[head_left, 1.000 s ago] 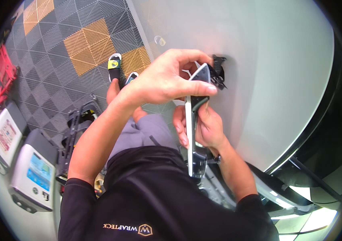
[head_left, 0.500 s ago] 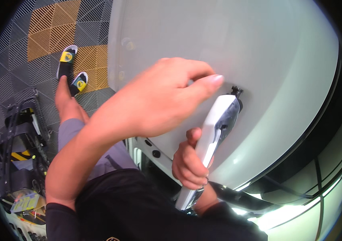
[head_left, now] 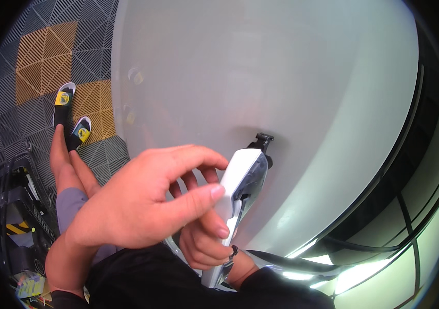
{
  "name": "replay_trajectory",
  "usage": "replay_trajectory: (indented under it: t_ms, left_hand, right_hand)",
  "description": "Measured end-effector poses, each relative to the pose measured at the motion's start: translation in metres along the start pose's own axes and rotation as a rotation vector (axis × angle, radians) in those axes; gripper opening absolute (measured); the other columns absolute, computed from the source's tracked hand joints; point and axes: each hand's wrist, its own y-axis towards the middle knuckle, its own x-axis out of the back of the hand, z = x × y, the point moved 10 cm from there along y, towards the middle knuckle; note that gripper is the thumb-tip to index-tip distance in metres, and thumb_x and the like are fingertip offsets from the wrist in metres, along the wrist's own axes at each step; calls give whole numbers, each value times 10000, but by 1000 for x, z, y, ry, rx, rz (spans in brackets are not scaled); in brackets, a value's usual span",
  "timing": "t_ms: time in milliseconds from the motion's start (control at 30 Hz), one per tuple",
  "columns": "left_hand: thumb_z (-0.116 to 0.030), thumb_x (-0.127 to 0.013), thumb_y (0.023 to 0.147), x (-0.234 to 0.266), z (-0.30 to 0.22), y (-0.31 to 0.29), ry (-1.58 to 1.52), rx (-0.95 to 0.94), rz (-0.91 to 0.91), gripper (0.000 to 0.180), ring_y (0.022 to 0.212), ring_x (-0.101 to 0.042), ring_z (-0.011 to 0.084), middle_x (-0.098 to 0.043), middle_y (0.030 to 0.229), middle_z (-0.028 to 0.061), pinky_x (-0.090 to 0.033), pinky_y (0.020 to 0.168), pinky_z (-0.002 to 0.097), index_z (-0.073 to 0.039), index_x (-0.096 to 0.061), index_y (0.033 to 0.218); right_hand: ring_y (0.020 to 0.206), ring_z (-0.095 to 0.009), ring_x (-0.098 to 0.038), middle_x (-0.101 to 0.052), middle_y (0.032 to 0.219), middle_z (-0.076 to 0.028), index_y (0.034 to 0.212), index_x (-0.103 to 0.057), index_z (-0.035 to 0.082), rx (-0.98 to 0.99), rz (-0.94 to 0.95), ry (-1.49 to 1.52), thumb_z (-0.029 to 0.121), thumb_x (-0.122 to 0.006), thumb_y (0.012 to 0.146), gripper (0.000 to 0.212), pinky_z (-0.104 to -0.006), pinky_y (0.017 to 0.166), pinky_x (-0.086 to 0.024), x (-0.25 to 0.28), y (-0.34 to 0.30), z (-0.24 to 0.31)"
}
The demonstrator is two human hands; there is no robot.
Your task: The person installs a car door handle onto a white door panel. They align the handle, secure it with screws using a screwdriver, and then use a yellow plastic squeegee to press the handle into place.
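My right hand (head_left: 204, 247) grips the lower part of a long white piece (head_left: 244, 160) with a glossy, see-through grey side. A black forked bracket or head (head_left: 262, 143) shows at the piece's far end, over a pale car body panel (head_left: 204, 87). I cannot make out what kind of part or tool the piece is. My left hand (head_left: 152, 198) is beside its left edge, fingers curved and apart, thumb tip close to the white surface. Whether the thumb touches it, I cannot tell. The left hand partly covers the right one.
Dark glass and black trim (head_left: 384, 180) curve along the panel's right side. At lower left stands a black wheeled tool cart (head_left: 21, 206) with several small items. My feet, in yellow-banded slides (head_left: 64, 100), rest on grey and tan floor tiles (head_left: 44, 56).
My left hand has come down and left from above the piece to its side, its fingers spreading apart. The piece, still in my right hand, now appears lower and further left.
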Motion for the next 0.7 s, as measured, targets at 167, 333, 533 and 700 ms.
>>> replay_trajectory:
  t_ms: [167, 333, 533, 700]
  left_hand:
    - [-246, -670, 1024, -8, -7, 8, 84, -51, 21, 421, 821, -711, 213, -743, 1003, 159, -572, 738, 352, 65, -644, 1307]
    - [-245, -675, 1018, -8, -6, 11, 63, -25, 24, 433, 825, -721, 228, -746, 1006, 169, -579, 750, 370, 80, -638, 1302]
    - [-193, -755, 907, -17, -13, 1, 131, -56, 88, 693, 1114, -719, 256, -716, 1220, 197, -557, 980, 363, 99, -506, 1484]
    - [-88, -730, 907, -30, 6, -12, 13, 88, 55, 757, 952, -749, 204, -769, 1072, 153, -571, 887, 337, 50, -399, 1574]
  right_hand:
    - [533, -190, -607, -531, 812, -86, 1120, -597, 48, -12, -68, 148, 278, -770, 1000, 312, -327, 493, -440, 3, -8, -7]
    - [589, -180, -561, -495, 832, -88, 1062, -614, 46, -5, -85, 188, 281, -837, 942, 346, -317, 487, -435, 9, -27, -10]
    - [642, -160, -471, -508, 822, -85, 991, -579, 52, 15, -586, -216, 303, -843, 931, 369, -290, 480, -422, 48, -52, 0]
    - [524, -145, -401, -528, 817, -95, 950, -526, 65, 89, -371, -253, 498, -571, 1067, 451, -300, 411, -363, 25, -23, 11]
